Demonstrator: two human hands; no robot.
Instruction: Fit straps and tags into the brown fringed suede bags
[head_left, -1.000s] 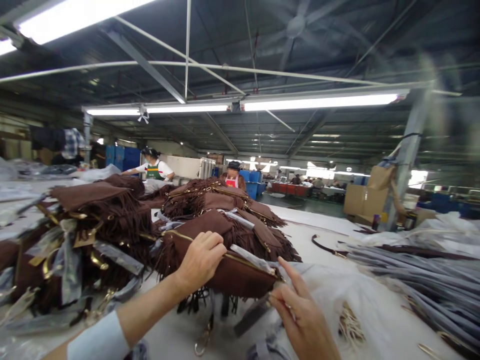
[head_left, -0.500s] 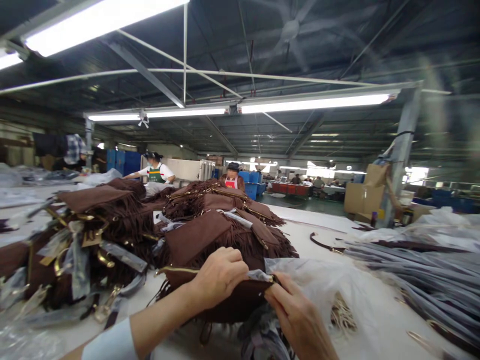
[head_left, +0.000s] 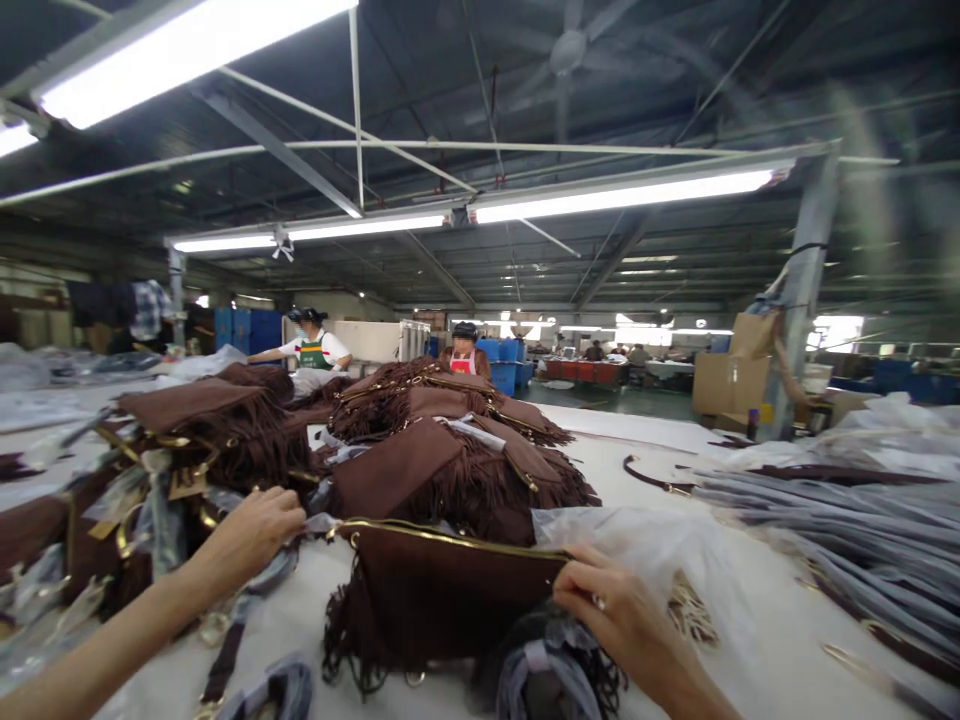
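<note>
A dark brown fringed bag [head_left: 457, 590] with a gold zipper along its top edge hangs upright in front of me. My right hand [head_left: 622, 610] is closed in a pinch on the bag's top right corner, by the zipper's end. At the other end, my left hand [head_left: 259, 530] is closed on the plastic-wrapped zipper pull [head_left: 321, 524], just beyond the bag's left corner. A coiled strap in grey wrapping [head_left: 544, 675] sits against the bag's lower right. The left fingertips are partly hidden.
Brown fringed bags lie heaped at the left [head_left: 202, 410] and ahead [head_left: 405, 470]. A clear plastic bag [head_left: 720, 610] with cords and a pile of wrapped straps [head_left: 825, 530] lie right on the white table [head_left: 637, 450]. Two people [head_left: 311, 345] are across the table.
My left hand has travelled left along the zipper with the pull, from near the right corner to past the left one. The top edge now looks straighter; my right hand stays at its corner.
</note>
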